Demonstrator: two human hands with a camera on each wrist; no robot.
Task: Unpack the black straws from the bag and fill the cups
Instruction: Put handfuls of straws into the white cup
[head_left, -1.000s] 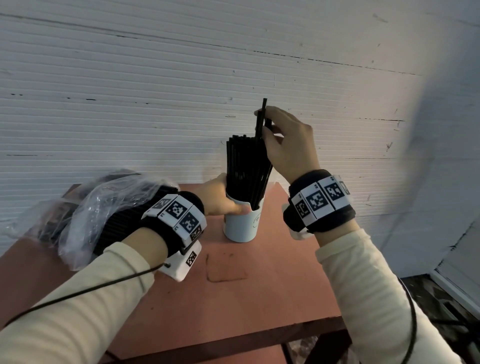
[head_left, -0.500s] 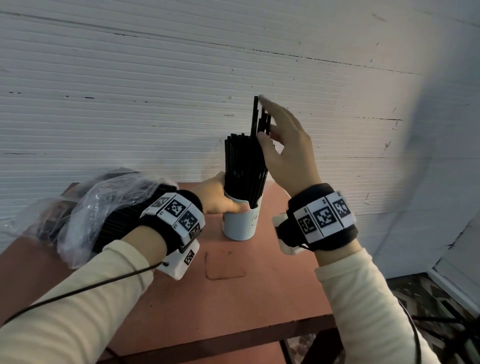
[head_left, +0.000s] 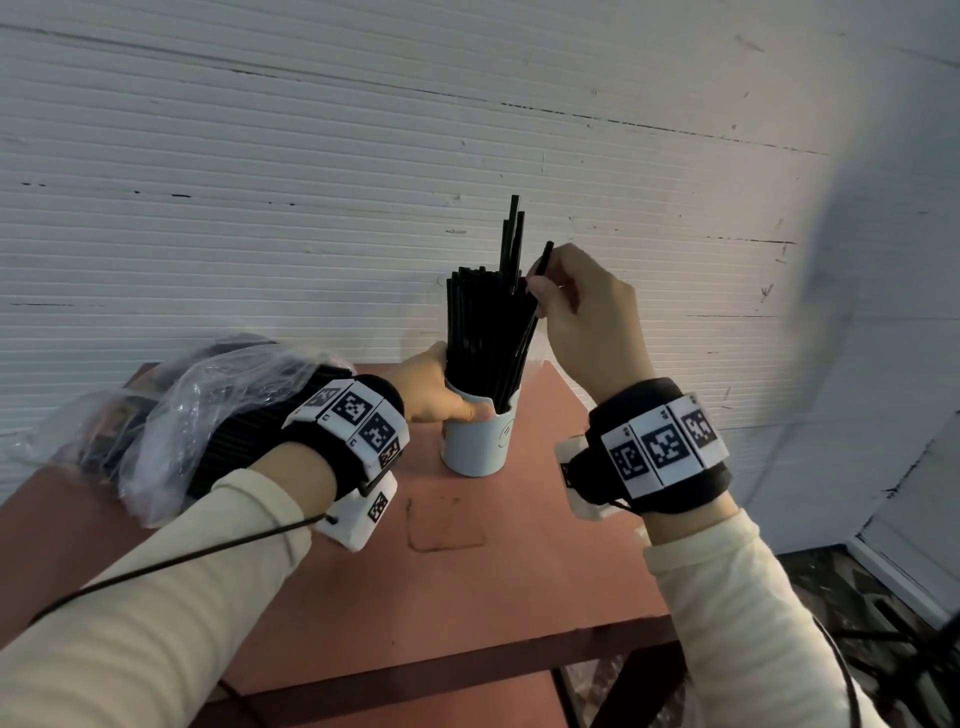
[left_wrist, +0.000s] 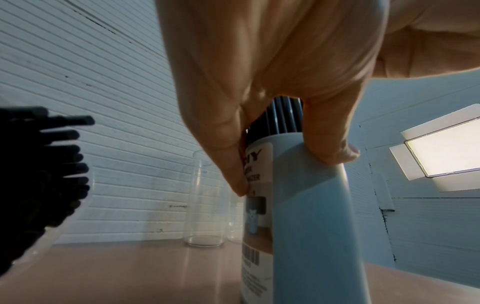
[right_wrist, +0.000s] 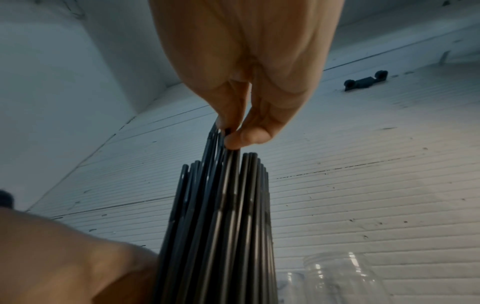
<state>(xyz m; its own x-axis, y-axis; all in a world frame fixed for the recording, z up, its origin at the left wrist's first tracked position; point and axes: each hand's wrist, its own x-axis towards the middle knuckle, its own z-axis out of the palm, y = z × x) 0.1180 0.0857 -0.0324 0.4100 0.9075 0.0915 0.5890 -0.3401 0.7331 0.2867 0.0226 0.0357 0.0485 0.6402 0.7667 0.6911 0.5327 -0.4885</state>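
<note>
Pinching straw (head_left: 540, 262) in right grip (head_left: 589, 312), left grip (head_left: 434, 387) around cup (head_left: 475, 441)

bag (head_left: 208, 415) crowds table's (head_left: 467, 597) left; front lies open.

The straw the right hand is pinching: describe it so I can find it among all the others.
Start at the pale blue cup on the reddish table, steadied by the left hand. Black straws fill it. The pinched straw leans out rightward from the bundle, its top end held in the right hand.
</note>
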